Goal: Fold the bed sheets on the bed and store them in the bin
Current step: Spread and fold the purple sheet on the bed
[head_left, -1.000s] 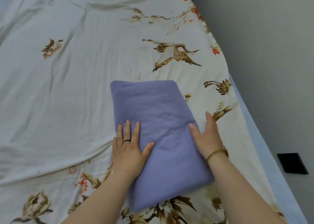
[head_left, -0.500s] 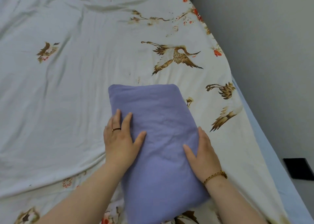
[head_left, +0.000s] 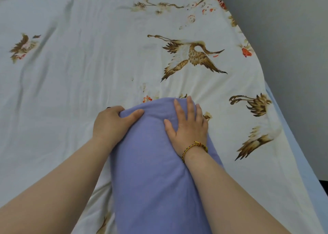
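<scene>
A folded purple bed sheet (head_left: 156, 177) lies as a thick bundle on the bed, running from the bottom of the view up to the middle. My left hand (head_left: 111, 123) grips its far left corner, thumb on top and fingers curled under the edge. My right hand (head_left: 188, 127) lies flat on the far right end, fingers straight and spread over the top edge. A beaded bracelet is on my right wrist. No bin is in view.
A white bedcover (head_left: 79, 65) printed with brown cranes and orange flowers covers the bed. The bed's right edge (head_left: 291, 145) runs diagonally beside a grey wall (head_left: 292, 29). A dark object (head_left: 324, 185) sits at the far right by the floor.
Both hands slid from the sheet's middle to its far end. My left hand went from flat to gripping the corner. The far end of the bundle has risen.
</scene>
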Demonstrator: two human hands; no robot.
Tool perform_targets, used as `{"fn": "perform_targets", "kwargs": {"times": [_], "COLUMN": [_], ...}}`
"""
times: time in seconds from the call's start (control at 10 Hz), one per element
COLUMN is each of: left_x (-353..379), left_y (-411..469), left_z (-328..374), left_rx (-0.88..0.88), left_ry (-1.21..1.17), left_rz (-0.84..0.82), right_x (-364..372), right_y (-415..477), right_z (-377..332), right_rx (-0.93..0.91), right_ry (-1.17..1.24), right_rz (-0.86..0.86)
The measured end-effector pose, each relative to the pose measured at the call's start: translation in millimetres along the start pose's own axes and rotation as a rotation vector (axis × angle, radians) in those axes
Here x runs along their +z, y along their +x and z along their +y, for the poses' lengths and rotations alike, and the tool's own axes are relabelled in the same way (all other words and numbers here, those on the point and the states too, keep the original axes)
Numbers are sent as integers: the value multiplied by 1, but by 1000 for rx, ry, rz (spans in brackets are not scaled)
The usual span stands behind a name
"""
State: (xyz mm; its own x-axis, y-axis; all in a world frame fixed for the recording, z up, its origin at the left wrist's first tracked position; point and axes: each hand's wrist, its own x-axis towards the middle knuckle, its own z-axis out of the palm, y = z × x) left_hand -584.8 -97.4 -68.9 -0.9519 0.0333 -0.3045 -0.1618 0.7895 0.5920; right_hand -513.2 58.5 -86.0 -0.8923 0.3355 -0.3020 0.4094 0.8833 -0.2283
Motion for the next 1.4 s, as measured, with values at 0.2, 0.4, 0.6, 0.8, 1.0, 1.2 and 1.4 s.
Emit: {"fn": "perform_targets", "kwargs": {"times": [0.2,0.4,0.6,0.8,1.0,1.2,1.4], "left_x": [-3,-6,-7,11,12,16,21], "left_y": [2,-28,-93,-170,-176,-189,-211], "left_z": [2,-11,-33,-48,-47,-33,-21], "left_rx": [-8,-14,-210,-518,-605,-591,-609], "left_ry": [-66,-298,-684,-920,-957,-1049,-1093], "left_rz": [-17,-16,-186,-446,-451,-390,-384], "right_x": [-5,-18,-22,-32,-12,9,31], "right_y": [3,-37,-127,-143,-153,-234,-262], "right_z": [2,30,68,87,94,83,18], "right_rx": [-17,26,329,459,542,928,911], "right_ry": [42,274,632,901,1101,1624,2087], "right_rz": [-23,-31,-145,-380,-102,569,-22]}}
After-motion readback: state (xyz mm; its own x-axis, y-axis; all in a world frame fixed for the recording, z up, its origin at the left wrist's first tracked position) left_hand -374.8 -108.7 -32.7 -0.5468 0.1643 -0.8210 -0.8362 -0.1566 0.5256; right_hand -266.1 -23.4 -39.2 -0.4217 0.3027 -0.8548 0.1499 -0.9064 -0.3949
